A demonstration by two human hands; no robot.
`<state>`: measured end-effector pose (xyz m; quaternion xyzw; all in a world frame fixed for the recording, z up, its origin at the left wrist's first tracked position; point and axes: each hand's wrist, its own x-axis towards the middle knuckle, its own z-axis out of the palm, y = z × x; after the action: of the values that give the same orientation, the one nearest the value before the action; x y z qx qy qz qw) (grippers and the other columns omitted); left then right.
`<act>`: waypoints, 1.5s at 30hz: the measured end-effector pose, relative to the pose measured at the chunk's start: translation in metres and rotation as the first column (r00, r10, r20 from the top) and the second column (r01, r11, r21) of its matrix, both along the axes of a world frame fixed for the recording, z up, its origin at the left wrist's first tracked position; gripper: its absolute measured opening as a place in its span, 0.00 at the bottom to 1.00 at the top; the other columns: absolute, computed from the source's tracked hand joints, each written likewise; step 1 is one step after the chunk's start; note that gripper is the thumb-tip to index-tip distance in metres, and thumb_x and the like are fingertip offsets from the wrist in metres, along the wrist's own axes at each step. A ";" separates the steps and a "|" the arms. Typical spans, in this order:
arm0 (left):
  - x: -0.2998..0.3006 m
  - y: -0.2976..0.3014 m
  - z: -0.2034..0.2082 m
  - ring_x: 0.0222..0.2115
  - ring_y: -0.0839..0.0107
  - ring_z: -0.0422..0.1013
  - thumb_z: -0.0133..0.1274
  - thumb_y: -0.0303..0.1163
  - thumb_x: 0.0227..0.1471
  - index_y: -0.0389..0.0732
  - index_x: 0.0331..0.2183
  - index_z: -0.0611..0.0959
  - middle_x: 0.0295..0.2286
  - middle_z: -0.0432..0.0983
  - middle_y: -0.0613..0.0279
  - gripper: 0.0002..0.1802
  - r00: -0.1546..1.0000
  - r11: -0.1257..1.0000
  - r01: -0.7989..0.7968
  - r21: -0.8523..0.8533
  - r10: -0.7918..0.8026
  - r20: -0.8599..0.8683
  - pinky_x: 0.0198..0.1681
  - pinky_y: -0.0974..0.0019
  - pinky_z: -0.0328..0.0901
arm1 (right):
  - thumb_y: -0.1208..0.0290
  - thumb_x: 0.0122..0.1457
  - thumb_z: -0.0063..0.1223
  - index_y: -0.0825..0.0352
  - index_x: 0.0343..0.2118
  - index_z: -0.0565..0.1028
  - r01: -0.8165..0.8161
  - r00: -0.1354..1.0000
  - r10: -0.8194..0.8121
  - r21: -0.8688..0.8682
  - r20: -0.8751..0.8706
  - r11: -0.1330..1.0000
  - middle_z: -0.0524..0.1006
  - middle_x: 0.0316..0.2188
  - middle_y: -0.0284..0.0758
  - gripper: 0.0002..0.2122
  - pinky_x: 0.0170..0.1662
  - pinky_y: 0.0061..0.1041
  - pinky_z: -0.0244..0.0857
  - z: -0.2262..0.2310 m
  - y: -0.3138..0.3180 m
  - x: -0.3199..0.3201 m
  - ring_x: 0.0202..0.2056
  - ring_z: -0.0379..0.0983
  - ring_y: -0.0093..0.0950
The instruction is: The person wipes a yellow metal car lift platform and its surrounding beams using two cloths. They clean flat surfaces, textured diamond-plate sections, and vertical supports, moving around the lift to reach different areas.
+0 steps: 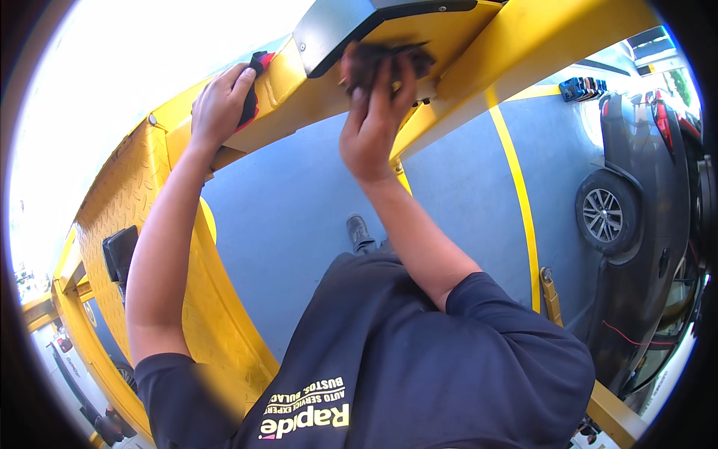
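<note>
My left hand point(218, 108) is at the yellow steel beam point(288, 112), its fingers closed around a black and red cloth point(253, 93) that lies against the beam's edge. Further right, my right hand point(372, 135) is raised with a crumpled dark rag point(381, 66) bunched in its fingers. Reddish patches show on that rag, and motion blurs it. It is held up against the yellow underside, just below a black angular cover point(329, 34). The rag hides part of the surface behind it.
Yellow tread plate point(123, 187) with a black pad point(120, 253) runs down my left. A thick yellow crossbeam point(538, 45) crosses the upper right. A dark grey car point(651, 224) stands on the right, over a blue floor point(292, 217) with a yellow line point(516, 172).
</note>
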<state>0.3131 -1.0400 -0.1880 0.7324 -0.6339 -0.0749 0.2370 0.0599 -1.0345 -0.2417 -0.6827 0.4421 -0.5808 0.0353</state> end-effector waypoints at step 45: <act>-0.121 -0.022 0.072 0.69 0.58 0.60 0.60 0.33 0.61 0.47 0.65 0.76 0.66 0.68 0.61 0.32 -0.053 0.578 0.669 0.467 -0.590 0.806 0.73 0.44 0.51 | 0.86 0.68 0.50 0.70 0.60 0.76 -0.703 0.655 0.032 0.593 0.755 0.393 0.81 0.53 0.39 0.18 0.62 0.32 0.71 -0.148 0.141 -0.167 0.55 0.79 0.30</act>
<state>0.1922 -1.0624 -0.1156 0.2467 -0.9071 0.2746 -0.2023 -0.1071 -0.8938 -0.3902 -0.4132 0.4488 -0.4463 0.6547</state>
